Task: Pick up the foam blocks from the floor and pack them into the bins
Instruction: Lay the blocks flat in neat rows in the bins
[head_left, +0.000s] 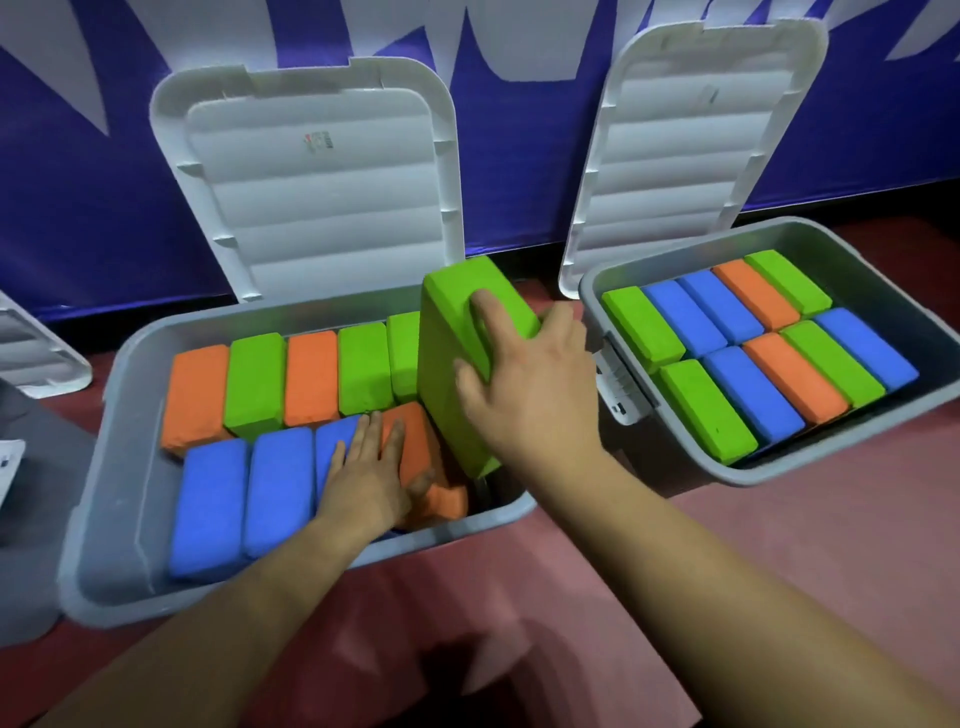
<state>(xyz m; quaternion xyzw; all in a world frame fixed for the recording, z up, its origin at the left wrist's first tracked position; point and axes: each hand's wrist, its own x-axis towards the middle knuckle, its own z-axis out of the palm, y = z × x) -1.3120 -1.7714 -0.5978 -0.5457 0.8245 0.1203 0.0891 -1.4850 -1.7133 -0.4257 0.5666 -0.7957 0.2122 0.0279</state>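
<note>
Our right hand (530, 384) grips the green foam block (447, 332), with the thumb on one face and the fingers curled over the next. The block is brick-shaped, matte bright green, with rounded edges. It stands on end, tilted, at the right end of the left bin (111, 467), its lower end inside. Our left hand (369, 478) lies flat with straight fingers, pressing on an orange block (415, 441) and a blue block (332, 447) in the front row. The right bin (831, 460) holds two rows of green, blue and orange blocks. A white lid (322, 176) stands open behind.

The right hand (530, 384) grips a green foam block (457, 358) upright at the left bin's (104, 519) end — the left hand (371, 475) presses flat on an orange block (415, 441).
</note>
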